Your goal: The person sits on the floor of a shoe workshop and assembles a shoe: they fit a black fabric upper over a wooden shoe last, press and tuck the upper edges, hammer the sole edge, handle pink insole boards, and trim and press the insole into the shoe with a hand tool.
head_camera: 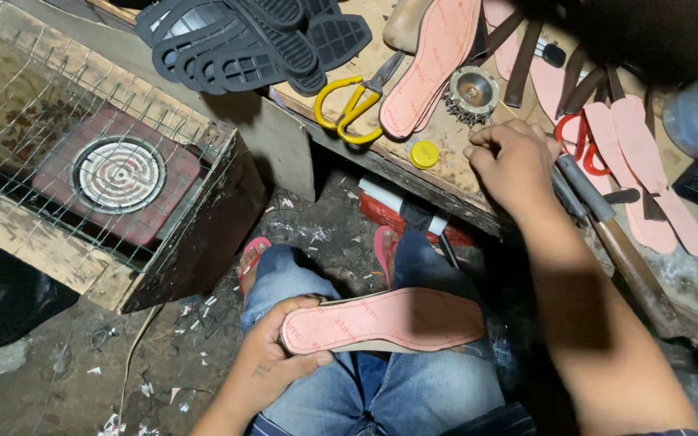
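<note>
The person sits low with knees in blue jeans [414, 387], feet in red sandals [250, 257] on a littered floor. The left hand [272, 355] holds a pink insole [385, 321] flat across the lap, sole-shaped and lying crosswise; thumb below and fingers curled over its heel end, clamped on it. The right hand [510, 161] reaches up to the front edge of the wooden worktop [446, 173], fingers bunched together at a small item that I cannot make out; whether anything is pinched there cannot be told. Just beyond that hand stands a small round metal tin [473, 90] ringed with tacks. To its left lies a second pink insole [430, 64], and beside that a pair of yellow-handled scissors [351, 109]; a yellow cap [424, 154] sits at the front edge near them. A stack of black rubber outsoles [252, 40] occupies the worktop's far left corner. To the right of the reaching hand lie more pink insoles [648, 169], red-handled scissors [579, 141] and a hammer [607, 230] with a wooden handle running toward the near right edge. Left of the worktop, apart from both hands, a wire-mesh crate [107, 145] holds a round coil heater [119, 173].
</note>
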A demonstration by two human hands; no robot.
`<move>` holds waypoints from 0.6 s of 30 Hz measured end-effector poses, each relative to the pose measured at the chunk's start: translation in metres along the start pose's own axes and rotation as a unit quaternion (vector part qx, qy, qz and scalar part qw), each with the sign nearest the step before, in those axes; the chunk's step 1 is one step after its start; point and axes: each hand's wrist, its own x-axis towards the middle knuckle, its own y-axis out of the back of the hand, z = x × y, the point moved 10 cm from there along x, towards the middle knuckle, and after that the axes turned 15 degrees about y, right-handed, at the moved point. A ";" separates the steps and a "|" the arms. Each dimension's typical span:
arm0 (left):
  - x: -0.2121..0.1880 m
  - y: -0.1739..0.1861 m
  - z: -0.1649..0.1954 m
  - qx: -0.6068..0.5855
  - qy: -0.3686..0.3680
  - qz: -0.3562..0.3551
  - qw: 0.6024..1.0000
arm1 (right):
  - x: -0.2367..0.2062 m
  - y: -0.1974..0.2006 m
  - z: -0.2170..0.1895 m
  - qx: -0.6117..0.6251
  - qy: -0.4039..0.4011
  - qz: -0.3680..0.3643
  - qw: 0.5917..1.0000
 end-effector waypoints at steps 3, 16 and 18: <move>0.001 -0.001 0.001 -0.008 -0.008 -0.009 1.000 | 0.001 -0.007 0.005 -0.045 -0.031 0.003 0.999; -0.028 -0.009 0.003 0.048 -0.037 0.020 0.998 | -0.055 0.044 -0.013 0.159 -0.090 0.138 0.974; -0.038 -0.013 0.003 0.046 -0.037 0.018 0.998 | -0.086 0.048 -0.028 0.316 -0.150 0.153 0.924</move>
